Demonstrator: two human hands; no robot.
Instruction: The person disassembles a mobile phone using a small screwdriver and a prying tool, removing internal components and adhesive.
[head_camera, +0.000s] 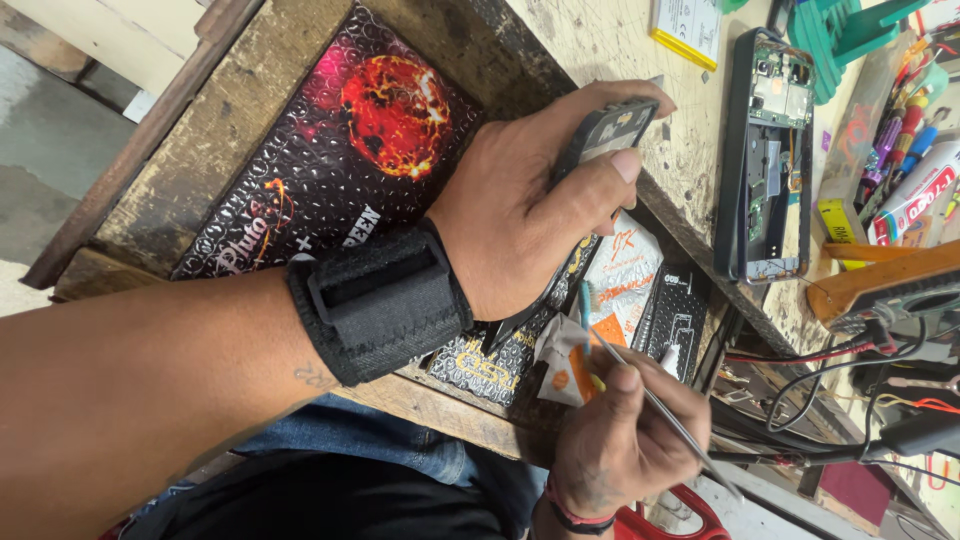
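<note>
Currently, the person's left hand (525, 215), its wrist wrapped in a black fabric strap (380, 300), is closed around a dark grey phone housing (605, 130); the fingers curl over the far edge and the thumb presses the near side, so the housing sits tilted above the edge of the worn wooden workbench (620, 40). Lower in view, the right hand (620, 440), wearing a red cord bracelet (575, 515), pinches a pair of slim metal tweezers (660, 410) between thumb and fingers; the tweezer tips point up and left toward the underside of the housing, ending near a thin teal stick (585, 305). Whether the tips touch the housing cannot be determined. Beneath both hands, an open drawer holds glossy accessory packets (630, 285), and a large black packet printed with a red fiery planet (370, 140) lies flat on the wooden surface to the left. Farther along the bench, a second opened phone with exposed circuit board (765, 160) lies face down, well apart from the held housing. Beside it stand a tray of coloured tools (900, 130), a green plastic stand (840, 35) and a flat yellow-edged battery (685, 30). Black and red cables (840, 350) run below the bench edge.
</note>
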